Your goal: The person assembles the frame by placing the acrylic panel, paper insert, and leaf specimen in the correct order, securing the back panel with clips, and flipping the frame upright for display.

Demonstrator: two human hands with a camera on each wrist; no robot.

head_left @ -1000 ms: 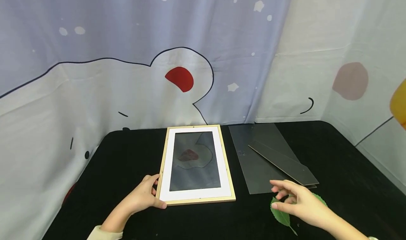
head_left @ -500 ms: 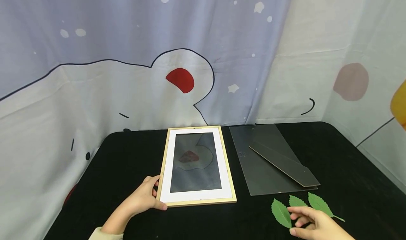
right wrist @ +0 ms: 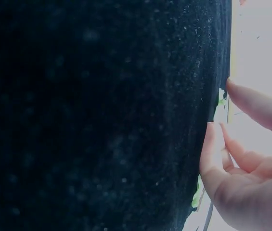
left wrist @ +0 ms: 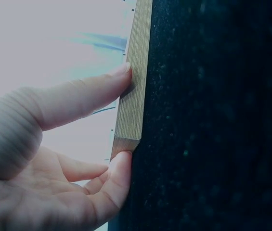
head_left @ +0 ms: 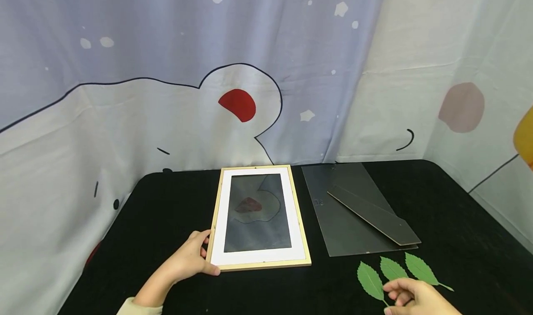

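One picture frame lies on one black table. To its right: one large dark board, one narrower strip (joined or not, unclear) and three green leaves. Two hands: left hand at the frame's near-left corner, right hand to its right.

Pale wooden frame, flat, three serrated green leaves nearby

Open lane between picture frame and left leaf; grey boards block way beyond.
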